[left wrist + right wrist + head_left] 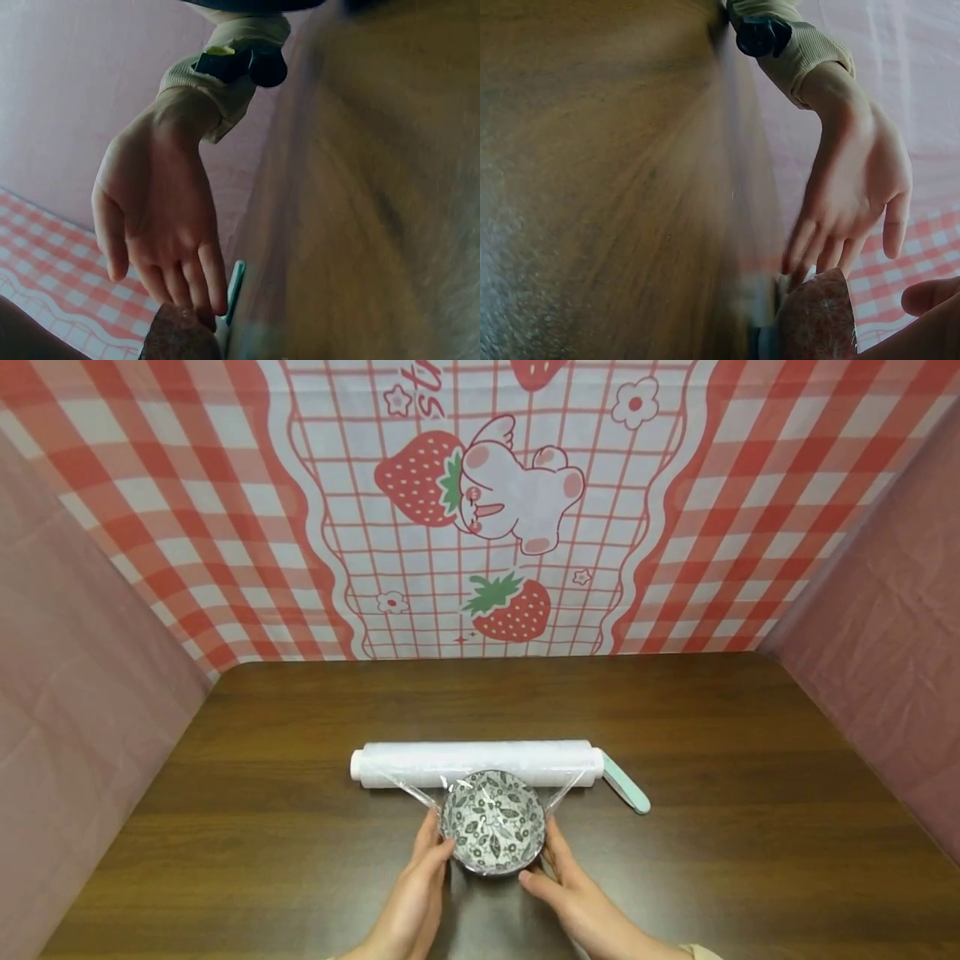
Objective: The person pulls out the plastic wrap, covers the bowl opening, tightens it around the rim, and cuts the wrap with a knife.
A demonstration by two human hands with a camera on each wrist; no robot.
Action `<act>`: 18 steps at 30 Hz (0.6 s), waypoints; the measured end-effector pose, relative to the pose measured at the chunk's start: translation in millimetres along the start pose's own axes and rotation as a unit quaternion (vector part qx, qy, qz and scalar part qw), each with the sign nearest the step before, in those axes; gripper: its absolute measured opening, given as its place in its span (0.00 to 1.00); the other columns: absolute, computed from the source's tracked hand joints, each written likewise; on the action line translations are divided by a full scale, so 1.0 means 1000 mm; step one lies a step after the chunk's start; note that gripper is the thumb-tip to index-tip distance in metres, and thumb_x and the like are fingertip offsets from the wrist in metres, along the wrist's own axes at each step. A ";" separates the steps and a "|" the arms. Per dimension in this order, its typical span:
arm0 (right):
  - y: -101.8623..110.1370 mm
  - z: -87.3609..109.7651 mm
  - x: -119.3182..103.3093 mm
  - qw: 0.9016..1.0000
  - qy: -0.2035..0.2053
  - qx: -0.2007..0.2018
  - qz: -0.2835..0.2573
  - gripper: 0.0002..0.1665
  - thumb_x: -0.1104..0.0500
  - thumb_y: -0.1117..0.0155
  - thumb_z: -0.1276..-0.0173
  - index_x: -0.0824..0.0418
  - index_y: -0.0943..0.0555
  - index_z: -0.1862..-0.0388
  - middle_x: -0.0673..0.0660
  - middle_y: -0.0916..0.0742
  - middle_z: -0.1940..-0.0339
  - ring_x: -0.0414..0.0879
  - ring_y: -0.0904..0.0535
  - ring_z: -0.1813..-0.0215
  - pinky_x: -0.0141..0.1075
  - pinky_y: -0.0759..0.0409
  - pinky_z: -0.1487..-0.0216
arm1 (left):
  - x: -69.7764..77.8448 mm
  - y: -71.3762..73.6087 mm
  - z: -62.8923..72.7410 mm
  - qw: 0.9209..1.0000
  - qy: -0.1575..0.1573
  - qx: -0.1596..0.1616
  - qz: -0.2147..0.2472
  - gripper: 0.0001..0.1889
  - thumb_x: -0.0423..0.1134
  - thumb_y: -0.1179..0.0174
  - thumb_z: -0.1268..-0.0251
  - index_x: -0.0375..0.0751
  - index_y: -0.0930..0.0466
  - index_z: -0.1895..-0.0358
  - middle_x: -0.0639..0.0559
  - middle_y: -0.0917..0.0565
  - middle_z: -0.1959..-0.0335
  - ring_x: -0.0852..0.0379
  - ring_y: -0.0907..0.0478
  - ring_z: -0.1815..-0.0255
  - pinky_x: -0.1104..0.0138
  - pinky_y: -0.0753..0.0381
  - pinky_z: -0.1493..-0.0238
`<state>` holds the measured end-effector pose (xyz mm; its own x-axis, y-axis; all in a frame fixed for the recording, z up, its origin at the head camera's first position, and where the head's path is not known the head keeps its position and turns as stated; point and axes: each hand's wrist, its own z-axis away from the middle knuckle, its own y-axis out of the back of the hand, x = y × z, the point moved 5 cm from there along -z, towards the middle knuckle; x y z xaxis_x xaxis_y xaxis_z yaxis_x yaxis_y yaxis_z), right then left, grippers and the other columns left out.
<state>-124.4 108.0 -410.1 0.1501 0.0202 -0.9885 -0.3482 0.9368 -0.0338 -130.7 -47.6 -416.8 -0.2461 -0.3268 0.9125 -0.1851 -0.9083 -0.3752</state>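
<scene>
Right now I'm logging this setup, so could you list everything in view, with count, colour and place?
Round leaf-patterned bowl: 1, grey and white, between the hands
Thin plastic film: 1 sheet, clear, over the bowl, stretching towards the roll
Cylindrical film roll: 1, white, on the table beyond the bowl
Slim flat tool: 1, mint green, by the roll's right end
Wood-grain table: 1, brown, underneath
Checked strawberry-print cloth: 1, mainly red and white, behind the table
Plain side cloths: 2, pink, left and right
Ribbed-cuff sleeves: 2, beige, at the wrists
Wrist-worn devices: 2, black, on the sleeves
Left hand: 1, bare, at the bowl's left side
Right hand: 1, bare, at its right side
</scene>
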 end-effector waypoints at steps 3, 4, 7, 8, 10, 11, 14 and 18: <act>-0.001 0.000 0.000 1.000 0.006 -0.004 0.001 0.50 0.66 0.50 0.36 0.72 0.75 0.33 0.73 0.64 0.31 0.65 0.69 0.30 0.53 0.59 0.34 | 0.000 -0.002 -0.001 1.000 0.000 -0.013 0.000 0.37 0.39 0.64 0.30 0.37 0.81 0.32 0.39 0.80 0.31 0.41 0.84 0.32 0.45 0.80 0.36; -0.001 0.000 0.000 1.000 0.008 -0.004 0.000 0.50 0.66 0.50 0.36 0.71 0.75 0.32 0.73 0.65 0.31 0.65 0.69 0.30 0.53 0.59 0.34 | 0.000 -0.003 -0.001 1.000 -0.002 -0.017 0.005 0.37 0.39 0.64 0.29 0.37 0.82 0.32 0.39 0.81 0.31 0.41 0.84 0.32 0.45 0.79 0.36; -0.002 0.000 0.001 1.000 0.010 0.000 0.000 0.50 0.66 0.49 0.37 0.71 0.74 0.32 0.73 0.64 0.31 0.65 0.67 0.30 0.54 0.57 0.34 | -0.001 -0.005 -0.002 0.999 -0.005 -0.030 0.019 0.37 0.39 0.66 0.29 0.37 0.85 0.33 0.39 0.84 0.32 0.40 0.84 0.32 0.47 0.77 0.34; -0.002 0.000 0.001 1.000 0.008 0.004 0.002 0.51 0.66 0.49 0.37 0.71 0.74 0.32 0.74 0.63 0.31 0.66 0.65 0.30 0.55 0.55 0.34 | -0.002 -0.005 -0.002 0.999 -0.004 -0.032 0.020 0.37 0.39 0.66 0.29 0.37 0.86 0.34 0.39 0.84 0.33 0.41 0.84 0.32 0.47 0.77 0.34; -0.002 0.000 0.002 1.000 0.003 0.013 0.010 0.51 0.66 0.48 0.38 0.71 0.73 0.32 0.76 0.61 0.31 0.68 0.60 0.30 0.55 0.52 0.35 | -0.004 -0.005 -0.002 0.999 -0.005 -0.037 0.018 0.38 0.39 0.66 0.29 0.37 0.87 0.34 0.38 0.85 0.33 0.41 0.85 0.32 0.47 0.78 0.35; -0.002 0.001 0.003 1.000 0.001 0.018 0.016 0.52 0.66 0.47 0.38 0.71 0.73 0.31 0.77 0.60 0.32 0.69 0.58 0.31 0.56 0.50 0.35 | -0.005 -0.006 -0.002 0.999 -0.004 -0.037 0.018 0.38 0.39 0.65 0.29 0.37 0.88 0.35 0.37 0.85 0.33 0.41 0.85 0.33 0.47 0.78 0.35; -0.002 0.002 0.006 0.999 -0.007 0.032 0.032 0.52 0.65 0.46 0.39 0.70 0.72 0.31 0.79 0.57 0.32 0.71 0.52 0.33 0.56 0.45 0.37 | -0.008 -0.007 -0.002 0.999 -0.008 -0.041 0.011 0.37 0.38 0.66 0.29 0.35 0.87 0.34 0.36 0.83 0.33 0.41 0.84 0.32 0.48 0.77 0.34; -0.003 0.002 0.008 0.999 -0.009 0.045 0.030 0.52 0.65 0.47 0.38 0.71 0.72 0.31 0.79 0.58 0.32 0.73 0.52 0.33 0.56 0.44 0.37 | -0.009 -0.008 -0.002 0.998 -0.016 -0.055 0.005 0.36 0.37 0.67 0.29 0.34 0.85 0.34 0.38 0.81 0.31 0.42 0.82 0.31 0.48 0.77 0.34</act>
<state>-120.1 105.9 -418.0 0.1484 0.0819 -0.9855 -0.2724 0.9614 0.0389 -129.1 -36.3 -422.6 -0.2181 -0.3453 0.9128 -0.2871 -0.8712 -0.3982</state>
